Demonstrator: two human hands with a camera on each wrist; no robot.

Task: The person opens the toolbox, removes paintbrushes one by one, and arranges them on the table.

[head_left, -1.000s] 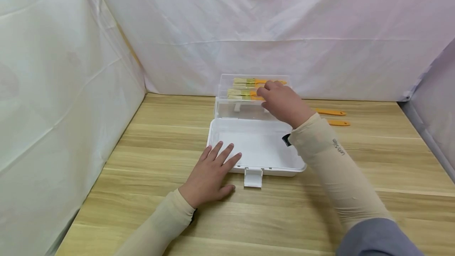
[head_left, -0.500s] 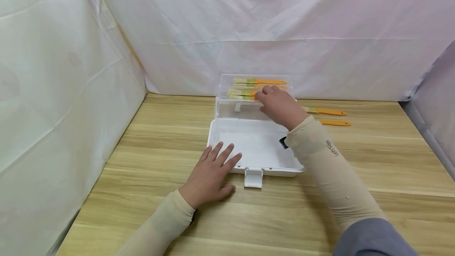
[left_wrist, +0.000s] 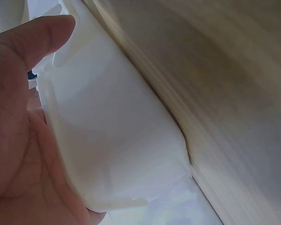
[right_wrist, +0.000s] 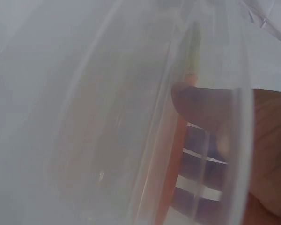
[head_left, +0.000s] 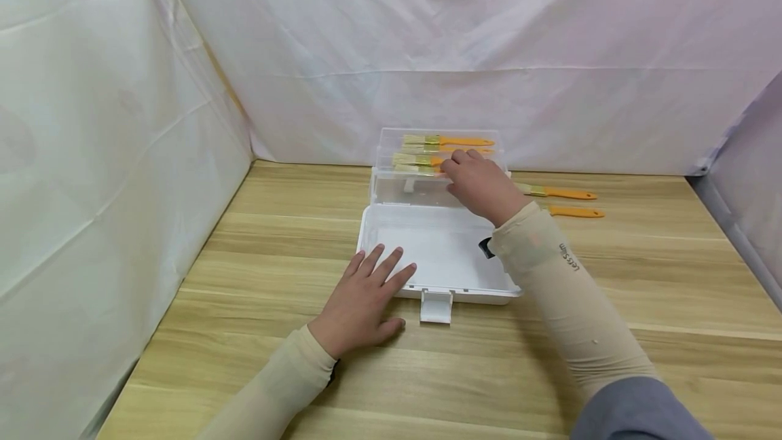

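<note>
While pinching an orange-handled brush (right_wrist: 173,161) between the thumb and fingers of the right hand (head_left: 482,182), reaches over the back of an open white box (head_left: 427,250) on the wood-grained bench (head_left: 293,223). Holds the brush at the front part of a clear compartment (head_left: 386,155) raised behind the box, with pale bristles pointing left and the handle running right, beneath the fingers. In the right wrist view, shows the handle through hazy plastic, with the thumb on one side and fingers on the other.

Has a second brush (head_left: 449,140) lying at the rear of the same compartment, roughly parallel, bristles also to the left. Shows fainter strips (head_left: 421,149) just in front of each; cannot tell further brushes from reflections there.

Rests the left hand (head_left: 357,307) on the near left corner of the box, fingers spread across the rim, thumb stretched apart near the white latch (head_left: 436,307) hanging from the front edge.

Has two more brushes, a farther one (head_left: 571,193) and a nearer one (head_left: 577,212), lying apart on the bench to the right, handles pointing right, with the nearer one's bristles hidden behind the right arm. Wears a cream sleeve (head_left: 556,284) on each forearm. Faces white cloth (head_left: 427,32) hung behind the bench.
</note>
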